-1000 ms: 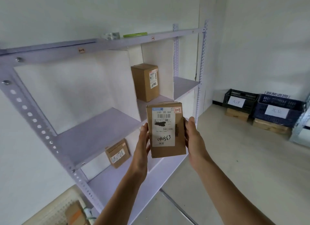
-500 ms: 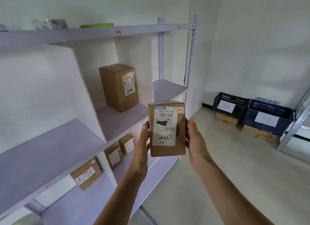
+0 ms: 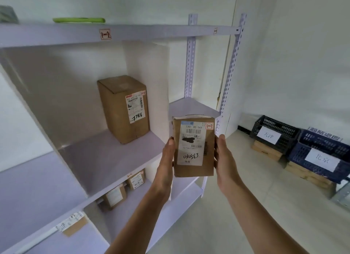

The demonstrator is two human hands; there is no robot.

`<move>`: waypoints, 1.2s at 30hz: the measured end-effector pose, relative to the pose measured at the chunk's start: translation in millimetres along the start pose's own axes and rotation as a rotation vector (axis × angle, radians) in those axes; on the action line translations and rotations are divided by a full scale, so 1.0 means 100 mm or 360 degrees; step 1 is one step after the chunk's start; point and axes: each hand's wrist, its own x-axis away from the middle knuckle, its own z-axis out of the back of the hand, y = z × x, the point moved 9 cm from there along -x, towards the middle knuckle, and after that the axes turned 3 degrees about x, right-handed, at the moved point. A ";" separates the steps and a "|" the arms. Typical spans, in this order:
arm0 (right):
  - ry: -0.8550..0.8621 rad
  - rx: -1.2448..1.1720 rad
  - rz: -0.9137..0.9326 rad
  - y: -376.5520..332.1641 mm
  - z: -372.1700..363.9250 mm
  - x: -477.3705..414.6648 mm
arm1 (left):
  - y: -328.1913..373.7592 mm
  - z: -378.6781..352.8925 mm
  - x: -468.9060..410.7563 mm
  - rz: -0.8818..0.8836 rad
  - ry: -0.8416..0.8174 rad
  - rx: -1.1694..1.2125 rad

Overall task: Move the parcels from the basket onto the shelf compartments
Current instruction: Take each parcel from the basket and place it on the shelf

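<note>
Pale metal shelf, smooth boards; your left hand and right hand grip an upright brown cardboard parcel.

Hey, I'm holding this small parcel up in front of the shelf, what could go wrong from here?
1. The small brown cardboard parcel is gripped only at its sides by the left hand and right hand, nothing beneath it; it could slip.
2. Its red sticker seems to read 1-3, but the paper shelf tag nearest reads 1-2, so it may land in the wrong compartment.
</note>
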 end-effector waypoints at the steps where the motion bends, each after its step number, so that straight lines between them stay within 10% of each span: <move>1: -0.0006 -0.0002 -0.0004 0.01 0.03 -0.13 | -0.01 -0.04 -0.11 -0.0013 0.0008 -0.0005; 21: -0.0849 -0.0059 0.0063 -0.22 -0.05 -2.61 | -0.02 -0.63 -1.80 -0.0310 0.0742 -0.0047; 36: -0.0996 -0.0199 0.0094 0.17 -0.55 -3.12 | -0.32 -0.22 -2.32 -0.0395 0.1048 0.0094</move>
